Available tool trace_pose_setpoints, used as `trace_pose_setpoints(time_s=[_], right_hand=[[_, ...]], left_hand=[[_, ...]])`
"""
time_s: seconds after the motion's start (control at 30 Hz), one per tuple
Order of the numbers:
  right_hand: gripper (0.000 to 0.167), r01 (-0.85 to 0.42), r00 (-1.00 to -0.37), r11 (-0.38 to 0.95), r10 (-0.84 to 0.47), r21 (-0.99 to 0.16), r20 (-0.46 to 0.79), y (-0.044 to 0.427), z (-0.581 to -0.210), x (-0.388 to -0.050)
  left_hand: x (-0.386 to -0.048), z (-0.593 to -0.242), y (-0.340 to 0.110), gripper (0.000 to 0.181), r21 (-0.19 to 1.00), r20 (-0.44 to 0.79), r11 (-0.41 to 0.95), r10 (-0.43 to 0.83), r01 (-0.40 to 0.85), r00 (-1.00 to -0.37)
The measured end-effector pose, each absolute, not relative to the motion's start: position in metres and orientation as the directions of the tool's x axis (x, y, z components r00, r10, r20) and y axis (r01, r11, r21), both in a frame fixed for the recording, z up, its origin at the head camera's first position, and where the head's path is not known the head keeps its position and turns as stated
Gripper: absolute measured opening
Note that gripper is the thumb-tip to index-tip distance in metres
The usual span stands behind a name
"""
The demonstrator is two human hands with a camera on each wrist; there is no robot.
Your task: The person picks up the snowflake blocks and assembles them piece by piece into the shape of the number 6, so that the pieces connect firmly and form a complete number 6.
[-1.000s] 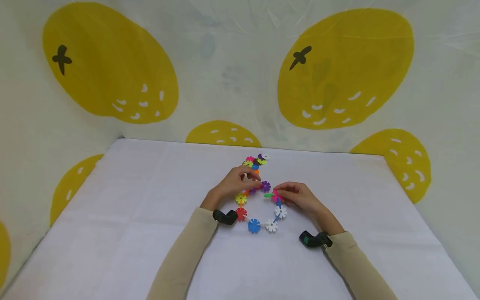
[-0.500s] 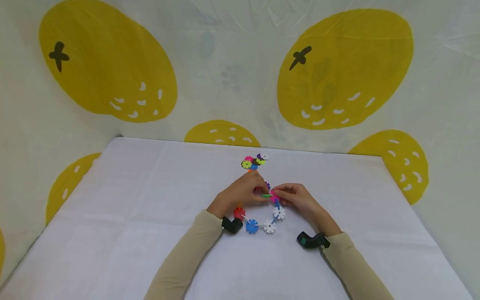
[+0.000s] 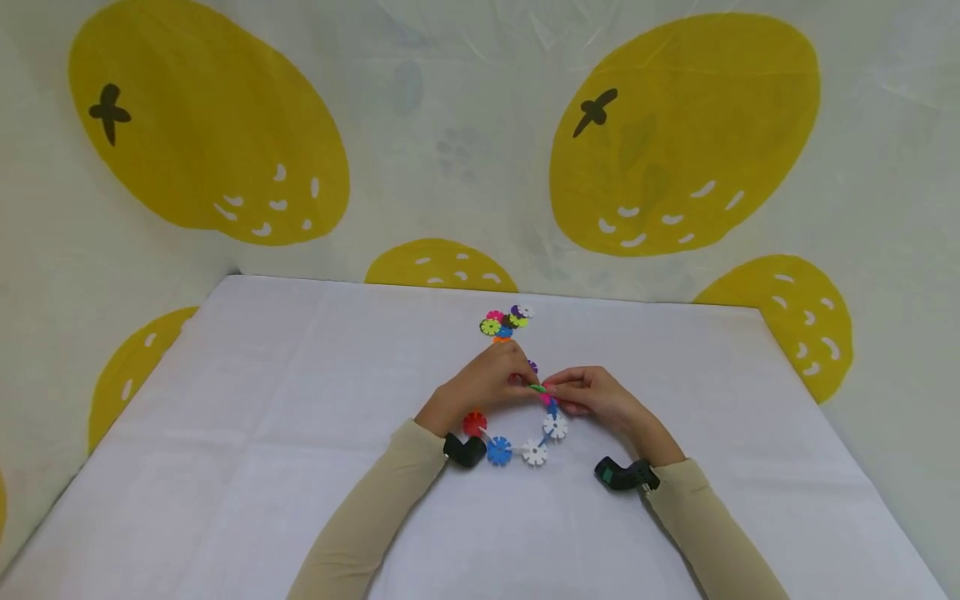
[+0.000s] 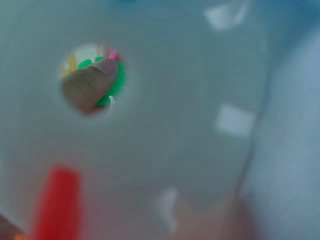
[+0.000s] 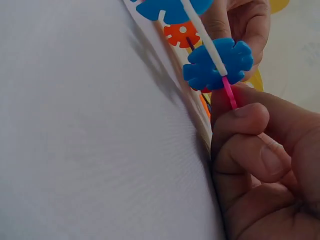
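In the head view, my left hand (image 3: 486, 379) pinches a green slotted plastic disc (image 3: 537, 388). The left wrist view shows its thumb (image 4: 92, 82) flat on that disc, seen through a blurred pale round gap. Close beside it, my right hand (image 3: 598, 392) pinches a pink disc (image 5: 229, 94), which is edge-on and partly covered by the fingers. The pink disc joins a blue disc (image 5: 197, 65) in a curved chain. White discs (image 3: 555, 427), a blue disc (image 3: 499, 451) and a red disc (image 3: 475, 423) follow along it. My left hand hides the chain's upper left part; a purple disc (image 3: 532, 367) peeks out behind.
Beyond my left hand, a cluster of colourful discs (image 3: 491, 326) lies towards the far edge of the white-covered table (image 3: 300, 375). A pale fabric wall (image 3: 450, 192) with yellow fruit prints rises behind. Black devices (image 3: 465, 452) sit at both wrists.
My left hand has moved right from the chain's upper left side and taken hold of the green disc. My right hand stays on the pink disc, and both hands now meet closely.
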State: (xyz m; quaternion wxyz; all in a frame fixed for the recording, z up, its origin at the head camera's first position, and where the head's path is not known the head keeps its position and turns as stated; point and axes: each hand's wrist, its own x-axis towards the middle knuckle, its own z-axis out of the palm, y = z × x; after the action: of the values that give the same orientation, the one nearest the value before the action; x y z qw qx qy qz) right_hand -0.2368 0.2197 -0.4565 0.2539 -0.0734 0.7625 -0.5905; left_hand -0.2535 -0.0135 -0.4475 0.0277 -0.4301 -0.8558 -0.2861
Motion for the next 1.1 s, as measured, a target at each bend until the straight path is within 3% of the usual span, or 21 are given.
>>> trace_pose_setpoints(time_s=[0.47,0.7,0.87,1.1], right_hand=[[0.036,0.131,-0.836,0.271,-0.486,-0.954,-0.253,0.2219,-0.4584,-0.2401],[0.036,0.114,-0.808,0.249,-0.539,-0.962,-0.235,0.2241,-0.4567,-0.2395],[0.034,0.107,-0.83,0.299,-0.498,-0.948,-0.25,0.2235,-0.4593,-0.2392],[0.037,0.155,-0.857,0.302,-0.433,-0.941,-0.28,0.2225,-0.4613,-0.2388]], left_hand=[[-0.2564,-0.4523,-0.0137,0.013,0.487,0.289,0.445,0.73,0.752,-0.619],[-0.2563,-0.4511,-0.0147,0.014,0.561,0.265,0.393,0.749,0.729,-0.607],[-0.2574,-0.4529,-0.0147,0.014,0.6,0.26,0.39,0.73,0.698,-0.632],[-0.2576,-0.4541,-0.0128,0.014,0.539,0.282,0.444,0.706,0.716,-0.65]])
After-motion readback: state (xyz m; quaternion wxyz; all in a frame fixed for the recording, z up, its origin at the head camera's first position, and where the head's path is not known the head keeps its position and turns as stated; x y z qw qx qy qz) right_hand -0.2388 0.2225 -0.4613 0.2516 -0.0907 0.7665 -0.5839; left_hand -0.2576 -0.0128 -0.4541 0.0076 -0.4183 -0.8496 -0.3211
